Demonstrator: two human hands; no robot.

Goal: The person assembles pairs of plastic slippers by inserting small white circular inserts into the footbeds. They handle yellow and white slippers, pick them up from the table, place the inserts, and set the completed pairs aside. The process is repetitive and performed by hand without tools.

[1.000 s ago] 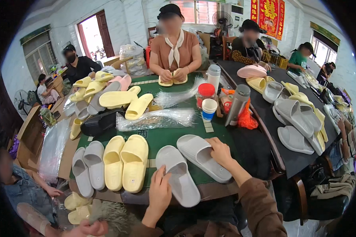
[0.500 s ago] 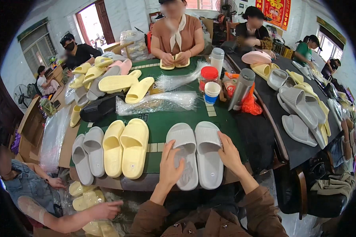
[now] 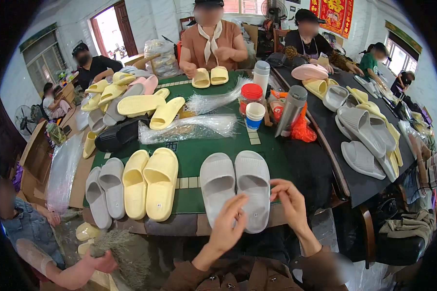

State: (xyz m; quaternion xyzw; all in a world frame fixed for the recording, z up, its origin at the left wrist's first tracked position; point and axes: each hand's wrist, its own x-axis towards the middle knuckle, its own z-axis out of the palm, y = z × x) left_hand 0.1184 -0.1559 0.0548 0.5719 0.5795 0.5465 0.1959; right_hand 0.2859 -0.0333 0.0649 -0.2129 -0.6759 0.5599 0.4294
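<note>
A pair of grey slides, the left slide [image 3: 219, 177] and the right slide [image 3: 253, 169], sits side by side at the table's near edge, toes pointing away from me. My left hand [image 3: 226, 227] hovers over the heel area of the pair, fingers loosely bent and apart, covering part of both soles. Beside the outer edge of the right slide is my right hand [image 3: 291, 202], its fingers curled but apart, with nothing visible in them. To the left stand a pair of yellow slides [image 3: 160, 182] and a smaller grey pair [image 3: 112, 182].
Clear plastic bags [image 3: 192, 128] lie mid-table, near a heap of yellow slides [image 3: 140, 105]. A red-lidded jar [image 3: 251, 94], paper cup [image 3: 254, 116] and grey flask [image 3: 292, 110] stand right. A co-worker's hand [image 3: 102, 262] grips a greyish crinkled bundle at lower left.
My left hand has come off the left slide's outer side and moved right. My right hand has shifted slightly right. Across the table, the person's hands have left the yellow slides.
</note>
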